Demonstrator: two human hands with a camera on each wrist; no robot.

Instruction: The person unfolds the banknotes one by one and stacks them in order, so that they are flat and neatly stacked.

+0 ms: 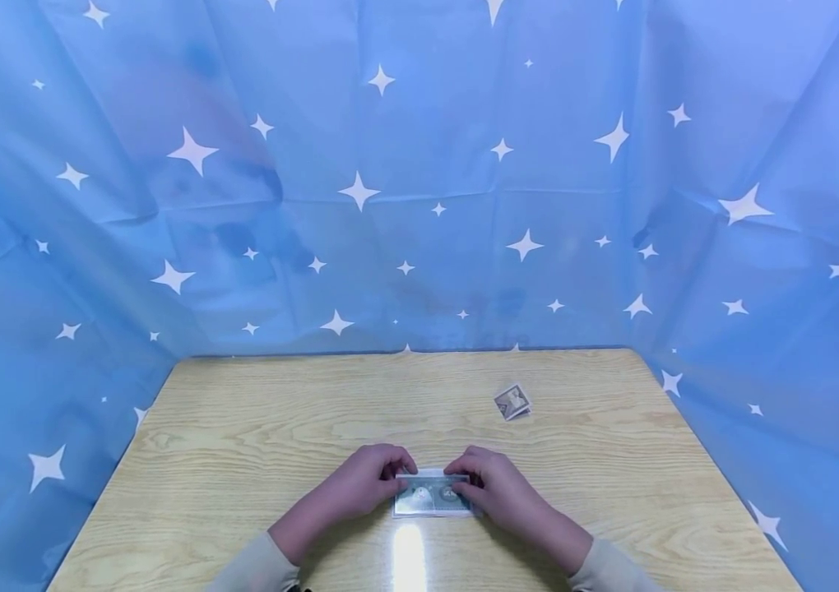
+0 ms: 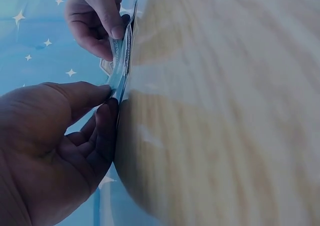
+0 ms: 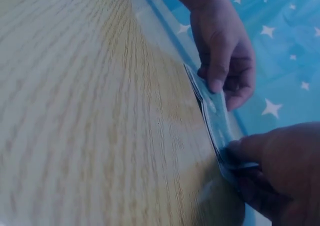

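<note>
Low over the near middle of the table, a green, glossy banknote-like slip (image 1: 430, 496) lies on top of other thin sheets. Its face shows pale round printed areas. My left hand (image 1: 363, 485) pinches the left end between thumb and fingers. At the other end, my right hand (image 1: 501, 492) pinches it the same way. From the left wrist view, the slips (image 2: 123, 54) appear edge-on as several thin layers, slightly bowed at the tabletop. The right wrist view shows the green face (image 3: 212, 104) with both thumbs on it. The fingers behind the slips are partly hidden.
Two or so small overlapping picture cards (image 1: 512, 401) lie farther back, right of centre, on the wood-grain table (image 1: 279, 411). Blue cloth with white stars (image 1: 419, 148) hangs behind and along both sides. A bright reflection (image 1: 409, 559) shows near the front.
</note>
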